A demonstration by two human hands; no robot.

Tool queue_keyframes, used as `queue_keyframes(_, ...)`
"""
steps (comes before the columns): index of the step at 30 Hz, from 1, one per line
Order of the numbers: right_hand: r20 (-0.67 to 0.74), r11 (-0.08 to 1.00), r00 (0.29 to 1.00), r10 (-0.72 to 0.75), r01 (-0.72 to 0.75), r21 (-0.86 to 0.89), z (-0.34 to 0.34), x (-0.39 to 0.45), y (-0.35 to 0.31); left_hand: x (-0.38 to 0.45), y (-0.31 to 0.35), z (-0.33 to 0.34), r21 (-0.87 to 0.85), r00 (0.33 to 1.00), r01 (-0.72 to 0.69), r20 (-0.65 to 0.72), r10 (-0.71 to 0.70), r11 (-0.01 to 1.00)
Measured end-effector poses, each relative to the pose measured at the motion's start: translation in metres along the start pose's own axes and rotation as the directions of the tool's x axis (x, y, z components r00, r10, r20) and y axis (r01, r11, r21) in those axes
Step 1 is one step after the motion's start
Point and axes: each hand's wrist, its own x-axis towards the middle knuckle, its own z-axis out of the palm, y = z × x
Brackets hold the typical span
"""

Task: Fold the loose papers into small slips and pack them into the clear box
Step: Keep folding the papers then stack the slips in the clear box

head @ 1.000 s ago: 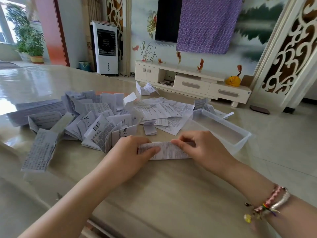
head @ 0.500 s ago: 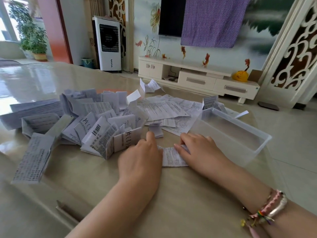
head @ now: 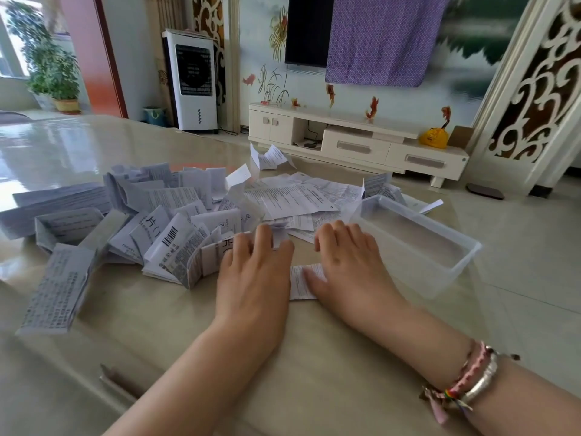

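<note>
Fingers point(head: 267, 237) of the left hand point(head: 254, 275) are laid out straight and close together, flat over a paper being folded; fingers of the right hand point(head: 345, 265) are likewise straight and slightly spread, w/ the thumb pressed on the visible strip of that folded paper point(head: 301, 281), which lies on the table point(head: 314, 372) between the two hands. Nothing is gripped or pinched by either hand; the sheet is only pressed down, so a crease is judged to be in the making. Progress, largest item first: the table is covered at the far and left side by a big heap of papers point(head: 151, 221), many already creased or half-folded but bulky, none yet small. Beyond the hands, several flat unfolded sheets point(head: 292, 199) are seen, approx. untouched, plus one crumpled sheet point(head: 270, 157) set apart nearer the far edge. The clear box point(head: 415, 240) is placed just beside the right hand, at the table's right edge, and appears empty; no slips can be made out inside, though its walls are transparent and glare is present. A few more papers are seen behind the box. So the task is judged to be at an early stage: packing not begun, most folding left, one slip in hand.
</note>
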Motion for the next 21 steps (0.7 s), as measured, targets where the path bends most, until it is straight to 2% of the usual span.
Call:
queue_keyframes(2, -0.049, 0.997, 0.998, -0.043, 0.047, 0.066, 0.003, -0.004, -0.006, 0.000, 0.001, 0.001, -0.038, 0.999, -0.044, 0.007, 0.045, 0.998)
queue_keyframes(4, -0.035, 0.994, 0.997, -0.062, 0.065, 0.085, 0.002, -0.010, -0.005, -0.002, 0.000, 0.001, -0.091, 0.999, -0.025, 0.022, 0.027, 0.996)
queue_keyframes(9, 0.184, 0.997, 0.983, 0.020, -0.033, 0.067, -0.015, -0.021, 0.028, -0.010, -0.009, -0.002, -0.134, 0.996, -0.049, 0.064, 0.058, 0.990)
queue_keyframes(12, 0.230, 0.999, 0.973, -0.014, 0.007, 0.032, -0.024, -0.023, 0.035, -0.013, -0.015, -0.006, -0.109, 0.992, -0.095, 0.076, 0.104, 0.990)
queue_keyframes(15, 0.279, 0.986, 0.959, -0.051, 0.004, 0.168, -0.029, -0.024, 0.034, -0.015, -0.021, -0.005, -0.135, 0.988, -0.114, 0.088, 0.126, 0.984)
queue_keyframes(18, 0.295, 0.924, 0.941, -0.165, 0.042, 0.381, -0.032, -0.025, 0.038, -0.015, -0.027, -0.002, -0.169, 0.986, -0.133, 0.077, 0.148, 0.977)
queue_keyframes(21, 0.409, 0.915, 0.871, -0.272, 0.102, 0.391, -0.036, -0.024, 0.044, -0.015, -0.032, 0.003, -0.193, 0.987, -0.133, 0.059, 0.147, 0.972)
